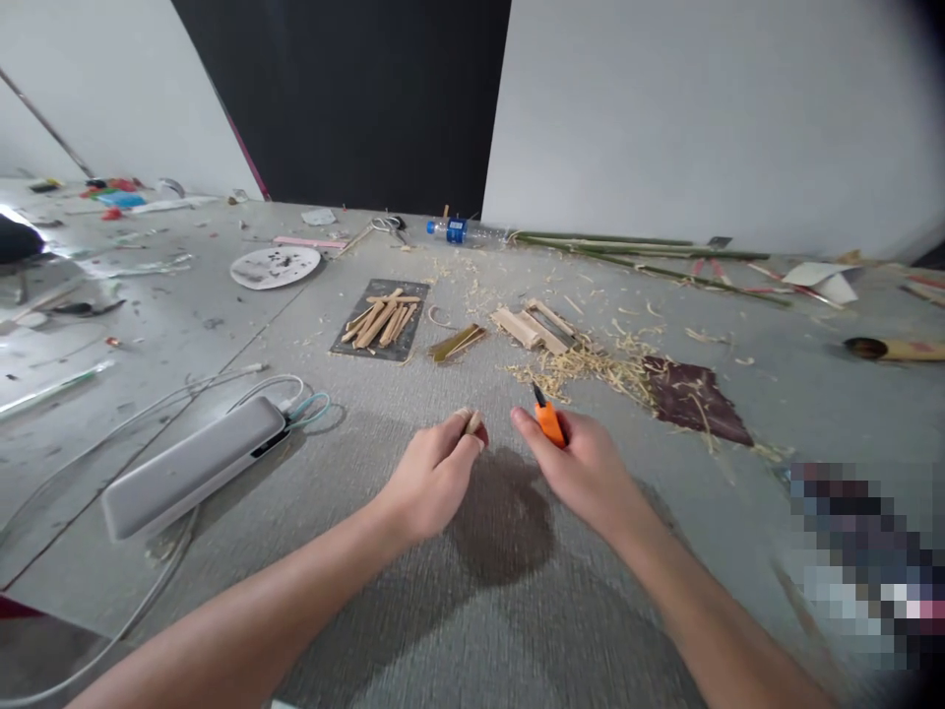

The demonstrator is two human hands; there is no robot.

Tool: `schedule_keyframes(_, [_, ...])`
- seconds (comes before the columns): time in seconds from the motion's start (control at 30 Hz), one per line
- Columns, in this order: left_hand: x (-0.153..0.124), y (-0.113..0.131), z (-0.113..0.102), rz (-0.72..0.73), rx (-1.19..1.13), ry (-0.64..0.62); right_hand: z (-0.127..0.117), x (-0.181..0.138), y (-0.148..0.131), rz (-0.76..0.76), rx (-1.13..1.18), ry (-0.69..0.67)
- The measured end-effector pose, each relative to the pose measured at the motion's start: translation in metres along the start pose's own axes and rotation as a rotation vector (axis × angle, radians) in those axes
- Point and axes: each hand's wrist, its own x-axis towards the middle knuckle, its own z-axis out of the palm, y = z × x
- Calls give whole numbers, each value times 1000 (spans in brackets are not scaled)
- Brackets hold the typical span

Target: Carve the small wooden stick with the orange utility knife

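My left hand (pixel 443 468) is closed around a small pale piece of wood (pixel 473 423), of which only a short end shows past the fingers. In my right hand (pixel 583 463) is an orange utility knife (pixel 550 423), its dark blade pointing up and away from me. A short gap separates the two hands. Beyond them, several cut wooden sticks (pixel 380 320) lie piled on a dark grey board (pixel 346 340). Split bamboo pieces (pixel 458 343) and pale wooden slats (pixel 521 327) rest to the right of it, beside a heap of curly shavings (pixel 591 369).
A grey power bank (pixel 196 463) with white cables lies at left. Farther back are a stained white plate (pixel 276 267), scissors (pixel 388 225), a plastic bottle (pixel 465 231) and long green stalks (pixel 635 242) along the wall. Brown sandpaper-like sheet (pixel 690 399) lies at right.
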Motion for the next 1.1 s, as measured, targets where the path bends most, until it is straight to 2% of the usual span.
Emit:
schedule_keyframes(0.1, [-1,3,-3,-37,-18,-17,-15,-1,-5,21,-100,-75])
schedule_keyframes(0.2, [-2,3,-5,-73,-70,-51,-30,-7,-13,-24,-172,-158])
schedule_keyframes(0.27, [-4,3,-4,-66,-50,-54,-34,-13,-15,-31,-136,-220])
schedule_keyframes(0.37, [-5,2,-3,-39,11,-42,-29,-24,-10,-30,45,-308])
schedule_keyframes(0.47, [-5,1,-2,-31,7,-39,-19,-31,1,-62,161,-254])
schedule_keyframes(0.57, [-3,1,-2,-26,-44,-19,-13,-33,10,-108,130,-200])
schedule_keyframes(0.7, [-2,1,-3,-67,-114,-24,-12,-35,12,-180,64,-250])
schedule_keyframes(0.8, [-3,2,-3,-82,-121,-47,-11,-36,11,-165,66,-304])
schedule_keyframes(1.1, [-4,5,-4,-26,-38,-66,-12,-35,12,-184,45,-340])
